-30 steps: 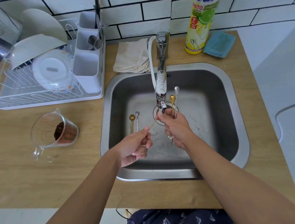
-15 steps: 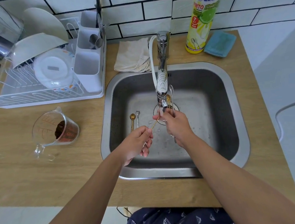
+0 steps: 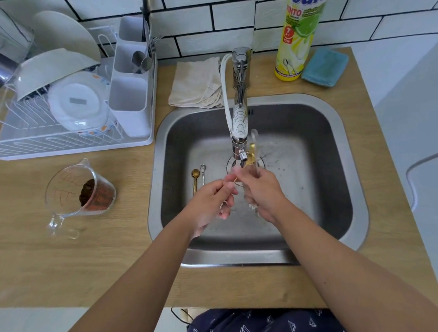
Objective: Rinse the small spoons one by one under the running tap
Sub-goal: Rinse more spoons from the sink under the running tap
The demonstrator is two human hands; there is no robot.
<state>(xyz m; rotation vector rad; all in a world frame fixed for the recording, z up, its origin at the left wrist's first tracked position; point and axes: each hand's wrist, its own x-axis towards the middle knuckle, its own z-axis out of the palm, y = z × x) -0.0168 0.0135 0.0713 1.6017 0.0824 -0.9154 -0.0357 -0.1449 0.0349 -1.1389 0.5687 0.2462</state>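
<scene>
Both hands work over the steel sink (image 3: 345,182), just below the tap (image 3: 239,127). My left hand (image 3: 210,203) pinches the thin gold handle of a small spoon (image 3: 234,179) whose bowl is hidden at my right fingertips under the spout. My right hand (image 3: 263,191) grips a gold spoon (image 3: 251,155) and a silver spoon (image 3: 254,137), their bowls sticking up beside the tap, blurred. A gold spoon (image 3: 195,179) and a silver spoon (image 3: 203,172) lie side by side on the sink floor, left of the drain.
A glass measuring jug (image 3: 79,192) with brown grounds stands on the wooden counter left of the sink. A white dish rack (image 3: 63,104) with bowls and a cutlery holder sits behind it. A beige cloth (image 3: 195,83), a dish soap bottle (image 3: 301,25) and a blue sponge (image 3: 325,67) line the back.
Both hands have drawn closer together under the spout. The two spoons in my right hand shifted left toward the tap head. The spoons on the sink floor stayed put.
</scene>
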